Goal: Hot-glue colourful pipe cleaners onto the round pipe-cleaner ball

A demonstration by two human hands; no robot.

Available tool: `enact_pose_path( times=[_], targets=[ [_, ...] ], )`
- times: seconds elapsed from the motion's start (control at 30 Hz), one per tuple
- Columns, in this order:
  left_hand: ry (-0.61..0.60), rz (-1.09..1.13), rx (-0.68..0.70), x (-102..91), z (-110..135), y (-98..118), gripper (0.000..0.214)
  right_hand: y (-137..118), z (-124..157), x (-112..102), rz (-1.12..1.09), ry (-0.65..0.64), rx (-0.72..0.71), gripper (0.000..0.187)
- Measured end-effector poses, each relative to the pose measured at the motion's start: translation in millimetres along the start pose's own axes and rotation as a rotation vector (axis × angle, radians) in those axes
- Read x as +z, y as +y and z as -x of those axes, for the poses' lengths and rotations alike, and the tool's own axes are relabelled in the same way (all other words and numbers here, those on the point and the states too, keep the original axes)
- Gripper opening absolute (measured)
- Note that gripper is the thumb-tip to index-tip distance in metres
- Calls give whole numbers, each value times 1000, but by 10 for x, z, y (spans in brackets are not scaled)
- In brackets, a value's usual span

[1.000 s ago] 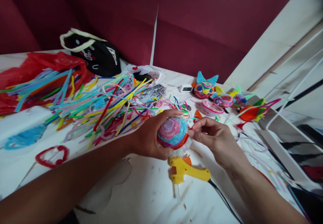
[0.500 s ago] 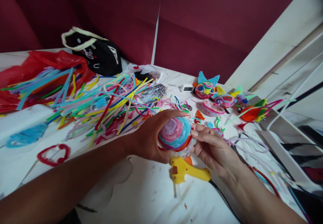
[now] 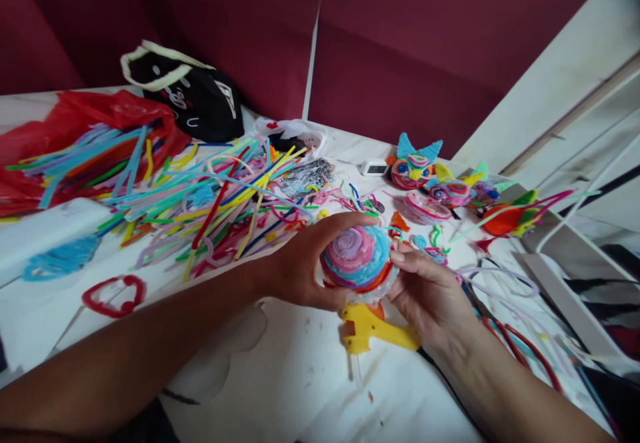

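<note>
So, C-shaped L hand (image 3: 295,266) round ball (image 3: 356,256)

The coiled dome (image 3: 353,256) carries concentric rings: lavender at the core, then pink, then light blue, with red-orange along its 5 o'clock edge. With the dome as clock centre, the glue gun (image 3: 373,330) at 6 is yellow. The heart-shaped loop (image 3: 91,301) at 9 is plain red. At 10, the stems (image 3: 215,196) mix light blue, yellow, pink, green and red. The backdrop (image 3: 360,63) at 12 is maroon. The figure (image 3: 413,170) at 1 combines blue ears, red sides and a yellow beak-like piece.
</note>
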State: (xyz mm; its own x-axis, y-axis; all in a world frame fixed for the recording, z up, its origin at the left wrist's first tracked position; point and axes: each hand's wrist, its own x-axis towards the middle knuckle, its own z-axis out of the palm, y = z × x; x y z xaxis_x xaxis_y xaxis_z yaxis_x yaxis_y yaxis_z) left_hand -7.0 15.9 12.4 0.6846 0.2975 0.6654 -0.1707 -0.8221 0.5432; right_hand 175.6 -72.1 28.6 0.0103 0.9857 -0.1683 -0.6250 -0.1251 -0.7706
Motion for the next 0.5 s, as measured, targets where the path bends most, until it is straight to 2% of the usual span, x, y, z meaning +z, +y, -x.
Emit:
enact_pose_path(
  times=[0.27, 0.5],
  targets=[
    [-2, 164, -13, -22, -35, -39, 85, -19, -5, 18, -66, 84, -11, 10],
    [-5, 151, -3, -41, -20, -66, 84, -43, -24, 26, -81, 213, -34, 13]
  ],
)
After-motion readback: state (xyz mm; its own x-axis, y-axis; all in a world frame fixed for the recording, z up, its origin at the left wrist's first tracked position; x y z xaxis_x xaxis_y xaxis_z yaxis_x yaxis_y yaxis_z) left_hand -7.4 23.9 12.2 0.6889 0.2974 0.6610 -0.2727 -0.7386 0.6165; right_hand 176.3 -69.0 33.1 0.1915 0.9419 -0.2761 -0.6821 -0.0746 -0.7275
